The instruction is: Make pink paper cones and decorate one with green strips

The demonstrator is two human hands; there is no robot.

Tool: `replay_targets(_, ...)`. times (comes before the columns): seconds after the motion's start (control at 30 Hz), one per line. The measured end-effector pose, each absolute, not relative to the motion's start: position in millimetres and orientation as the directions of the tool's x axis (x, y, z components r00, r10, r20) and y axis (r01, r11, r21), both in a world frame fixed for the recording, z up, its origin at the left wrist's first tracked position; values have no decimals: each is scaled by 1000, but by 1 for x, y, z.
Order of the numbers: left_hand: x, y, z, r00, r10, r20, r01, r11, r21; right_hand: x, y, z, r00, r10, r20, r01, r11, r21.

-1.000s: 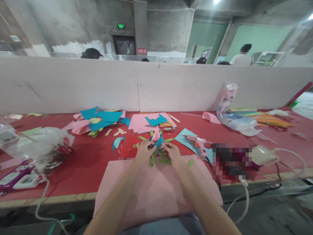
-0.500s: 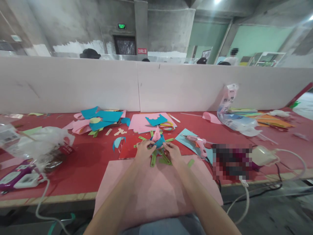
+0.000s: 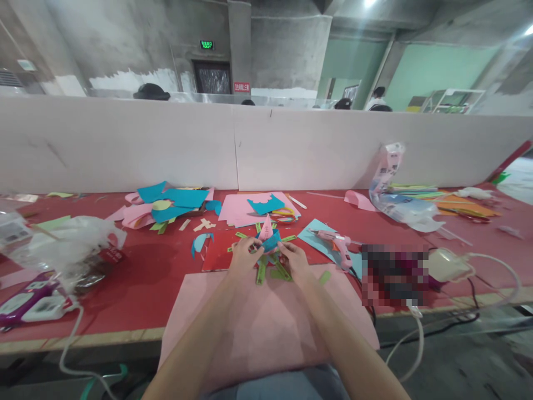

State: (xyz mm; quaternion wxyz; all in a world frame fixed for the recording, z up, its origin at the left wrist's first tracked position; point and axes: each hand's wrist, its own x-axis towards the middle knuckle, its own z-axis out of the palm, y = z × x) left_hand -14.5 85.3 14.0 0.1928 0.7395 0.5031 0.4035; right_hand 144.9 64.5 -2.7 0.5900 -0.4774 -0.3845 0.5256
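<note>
Left hand (image 3: pixel 245 256) pinching blue paper band (image 3: pixel 272 242) at base of pink paper cone (image 3: pixel 266 229); right hand (image 3: pixel 296 260) at band's right end, grip unclear

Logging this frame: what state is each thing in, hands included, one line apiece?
Left hand: fingers pinching the blue strip
Right hand: fingers at the strip's right end, grip unclear
Blue strip: bent, at the cone's base
Pink cone: upright
Glue gun: lying down, power unclear
Scissors: lying down, blades unclear
Exit sign: lit
Ceiling light: on
</note>
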Motion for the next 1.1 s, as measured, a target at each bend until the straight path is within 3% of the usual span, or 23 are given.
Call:
replay_targets(0.13,-16,87,12,156,899,408,552,-422,719,143,62,2,137,989,-62,-199,-33,-979)
replay_targets(0.33,-14,87,13,212,895,391,582,-438,686,141,59,8,141,990,-31,32,-36,-999)
replay_targets(0.57,-13,85,12,280,890,360,713,-444,543,141,57,8,145,989,-19,47,-27,-999)
replay_targets(1.1,-13,86,10,294,883,366,710,-458,536,138,55,13,115,993,19,98,8,-995)
